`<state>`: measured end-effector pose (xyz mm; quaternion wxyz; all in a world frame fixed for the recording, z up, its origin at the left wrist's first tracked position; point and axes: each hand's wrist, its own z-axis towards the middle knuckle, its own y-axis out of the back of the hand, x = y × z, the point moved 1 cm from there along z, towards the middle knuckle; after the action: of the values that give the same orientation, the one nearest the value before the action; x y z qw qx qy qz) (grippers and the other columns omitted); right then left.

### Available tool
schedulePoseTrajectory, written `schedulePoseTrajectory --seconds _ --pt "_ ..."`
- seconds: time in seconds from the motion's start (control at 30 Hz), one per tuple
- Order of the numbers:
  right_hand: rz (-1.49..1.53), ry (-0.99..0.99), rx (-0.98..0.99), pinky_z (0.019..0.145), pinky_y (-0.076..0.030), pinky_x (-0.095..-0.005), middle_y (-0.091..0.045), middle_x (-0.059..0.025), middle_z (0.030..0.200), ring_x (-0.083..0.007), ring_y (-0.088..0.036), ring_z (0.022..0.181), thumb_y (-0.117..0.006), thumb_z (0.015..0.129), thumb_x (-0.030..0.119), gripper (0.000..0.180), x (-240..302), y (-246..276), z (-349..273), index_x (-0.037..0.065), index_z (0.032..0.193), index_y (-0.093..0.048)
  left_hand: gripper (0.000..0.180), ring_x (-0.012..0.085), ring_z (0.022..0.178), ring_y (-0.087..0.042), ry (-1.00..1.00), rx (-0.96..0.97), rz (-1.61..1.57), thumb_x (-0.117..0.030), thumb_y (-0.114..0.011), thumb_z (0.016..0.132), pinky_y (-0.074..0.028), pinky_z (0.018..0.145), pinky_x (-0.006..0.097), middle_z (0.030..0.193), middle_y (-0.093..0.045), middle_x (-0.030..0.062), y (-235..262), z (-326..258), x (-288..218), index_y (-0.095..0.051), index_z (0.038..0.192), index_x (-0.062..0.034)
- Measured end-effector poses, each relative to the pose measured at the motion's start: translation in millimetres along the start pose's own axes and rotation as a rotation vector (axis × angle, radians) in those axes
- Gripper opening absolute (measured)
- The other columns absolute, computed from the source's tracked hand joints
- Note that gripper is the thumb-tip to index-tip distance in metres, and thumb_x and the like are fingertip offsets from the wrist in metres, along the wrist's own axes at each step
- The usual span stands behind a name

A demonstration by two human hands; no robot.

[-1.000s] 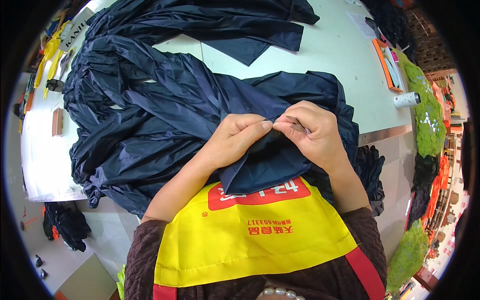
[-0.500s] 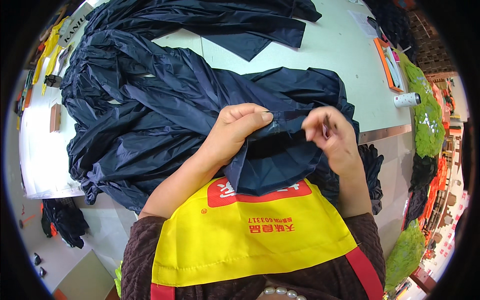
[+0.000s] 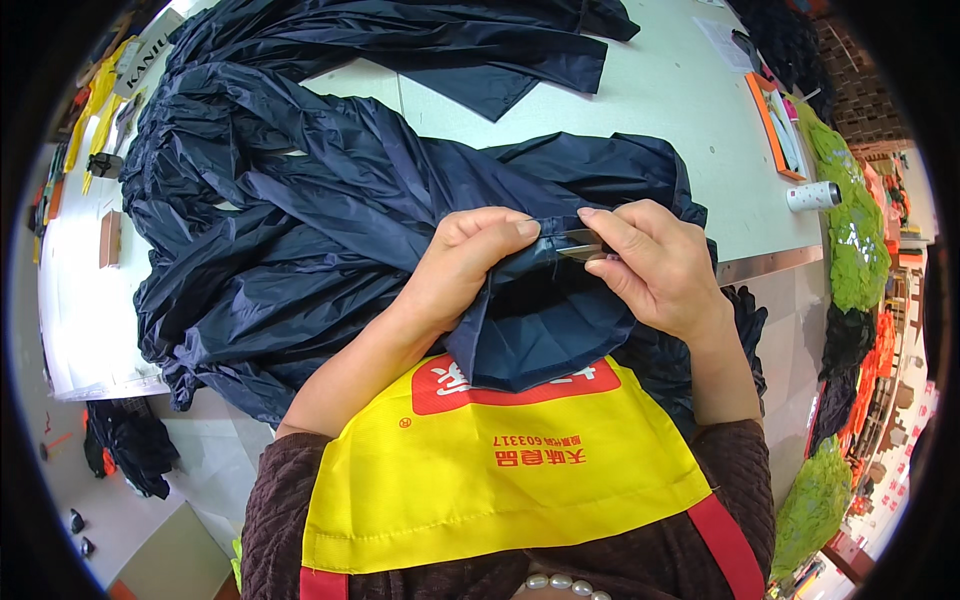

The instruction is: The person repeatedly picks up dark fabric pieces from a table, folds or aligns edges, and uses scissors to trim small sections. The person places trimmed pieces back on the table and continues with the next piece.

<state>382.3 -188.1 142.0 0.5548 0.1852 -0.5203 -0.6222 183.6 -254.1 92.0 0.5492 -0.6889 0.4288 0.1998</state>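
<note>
Dark navy garments (image 3: 300, 200) of thin, crinkled fabric lie in a heap across the table, one hem drawn toward me. My left hand (image 3: 465, 260) pinches that hem (image 3: 555, 228) between thumb and fingers. Metal thread snips (image 3: 578, 247) sit in my right hand (image 3: 655, 260), their blades pointing left at the hem's edge, close to my left thumb. Most of the snips is hidden inside my right fingers. Below both hands, the garment's open end (image 3: 540, 350) hangs against my yellow apron (image 3: 480, 480).
The pale table (image 3: 640, 90) runs under the heap, with its edge (image 3: 770, 265) at right. A white patterned cup (image 3: 813, 197) and an orange box (image 3: 775, 125) stand at the right. Green fabric (image 3: 845, 210) is piled beyond them. Dark clothing (image 3: 130, 445) lies at the lower left.
My right hand has come left and closer to the hem, and the snips' blades now show at the cloth. My left hand keeps its pinch in nearly the same place.
</note>
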Motion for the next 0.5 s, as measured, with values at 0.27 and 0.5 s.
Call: schedulePoseTrajectory --seconds 0.27,0.5 --pt "0.010 -0.032 0.019 0.056 -0.047 -0.0262 -0.058 -0.0104 0.086 -0.0213 -0.059 0.068 -0.069 0.077 0.014 0.036 1 4 2 0.002 0.110 -0.061 0.017 0.0031 0.067 -0.057 -0.028 -0.006 -0.005 -0.015 -0.056 0.088 -0.044 0.063 0.016 0.078 -0.065 -0.0006 0 1 3 -0.067 0.088 -0.0028" --pt "0.034 -0.072 0.026 0.055 -0.048 -0.0249 -0.059 -0.0097 0.083 -0.0200 -0.059 0.067 -0.070 0.076 0.015 0.033 1 7 -1 0.001 0.104 -0.063 0.017 0.0034 0.067 -0.057 0.009 0.009 -0.008 -0.015 -0.055 0.088 -0.045 0.063 0.017 0.078 -0.065 -0.0005 -2 2 2 -0.067 0.088 -0.0026"
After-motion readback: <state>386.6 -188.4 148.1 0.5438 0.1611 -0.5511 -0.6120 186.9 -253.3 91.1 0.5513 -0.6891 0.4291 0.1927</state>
